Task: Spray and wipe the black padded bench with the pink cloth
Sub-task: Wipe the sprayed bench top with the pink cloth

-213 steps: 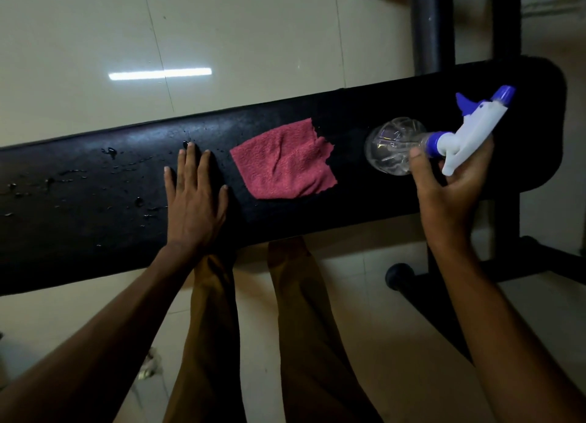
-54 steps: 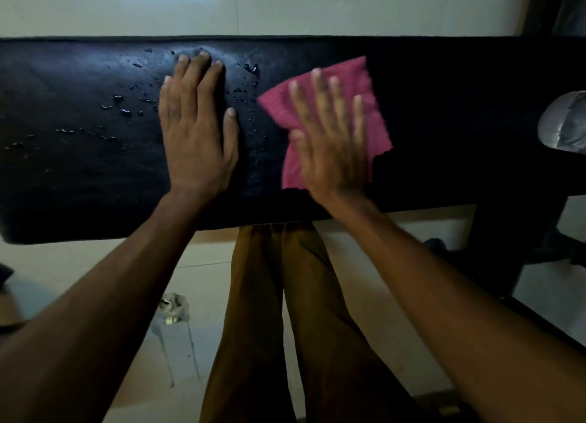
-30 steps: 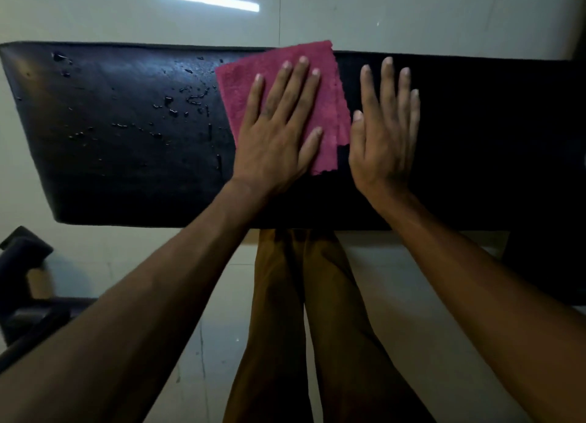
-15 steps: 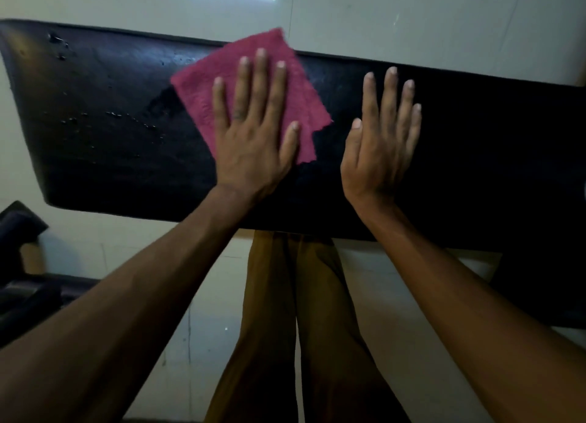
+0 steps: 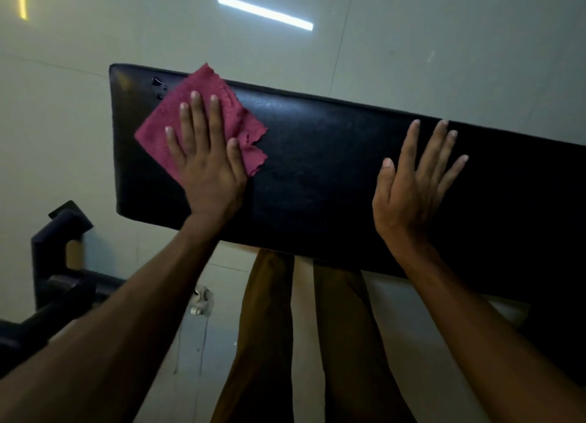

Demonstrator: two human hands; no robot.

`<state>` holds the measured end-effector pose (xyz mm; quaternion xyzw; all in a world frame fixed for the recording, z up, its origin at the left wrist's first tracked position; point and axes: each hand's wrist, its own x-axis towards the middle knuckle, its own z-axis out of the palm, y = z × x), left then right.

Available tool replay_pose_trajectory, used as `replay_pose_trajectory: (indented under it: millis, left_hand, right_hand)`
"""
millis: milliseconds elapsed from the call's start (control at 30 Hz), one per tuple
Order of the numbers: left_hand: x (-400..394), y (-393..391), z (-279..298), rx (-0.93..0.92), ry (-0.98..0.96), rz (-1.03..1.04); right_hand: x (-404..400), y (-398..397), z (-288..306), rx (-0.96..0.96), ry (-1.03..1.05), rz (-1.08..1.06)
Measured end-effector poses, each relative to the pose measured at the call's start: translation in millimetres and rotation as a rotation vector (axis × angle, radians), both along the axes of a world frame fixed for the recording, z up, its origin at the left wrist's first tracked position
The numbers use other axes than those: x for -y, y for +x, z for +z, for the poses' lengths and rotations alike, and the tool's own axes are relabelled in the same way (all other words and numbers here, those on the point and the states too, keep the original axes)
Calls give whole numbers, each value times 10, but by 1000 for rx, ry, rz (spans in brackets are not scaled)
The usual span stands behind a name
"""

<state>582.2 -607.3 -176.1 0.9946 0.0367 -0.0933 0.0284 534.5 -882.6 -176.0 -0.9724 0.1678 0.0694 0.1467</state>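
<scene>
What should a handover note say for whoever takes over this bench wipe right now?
Left hand: flat, fingers spread, pressing the pink cloth onto the black padded bench near its left end.
Right hand: open, empty, held over or braced on the pad further right; contact is hard to tell.
Spray bottle: not in view.
Done: the pad between the hands shows no droplets.
Left: a few droplets sit at the far left corner, just beyond the cloth; wipe those. The bench's right end is out of frame, so check it.
</scene>
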Motion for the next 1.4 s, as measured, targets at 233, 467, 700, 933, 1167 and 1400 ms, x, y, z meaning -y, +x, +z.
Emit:
replay_pose_trajectory:
  millis: [233,467,700,933,1167,1400]
  left_hand:
    - [182,39,-27,-64,-161,-688]
    - [-872,431,-33,-28,-99,-352]
    - [-658,158,-20,-13,-97,-18]
    - [-1172,375,-87,35,-165,-502]
    - [-1084,307,-36,21,-220,58]
    - [-1039,-173,-17,57,-262,255]
  right_hand:
    - [-424,117,-16,-47,-29,186]
    - [-793,221,6,-21,-11,29]
    - [-1303,303,-42,-65,-37,347]
    - [-1316,305,-51,-115,-65,384]
    - [-1382,329,-4,-125,-88,350]
    - [-1394,331,-5,-115,-76,335]
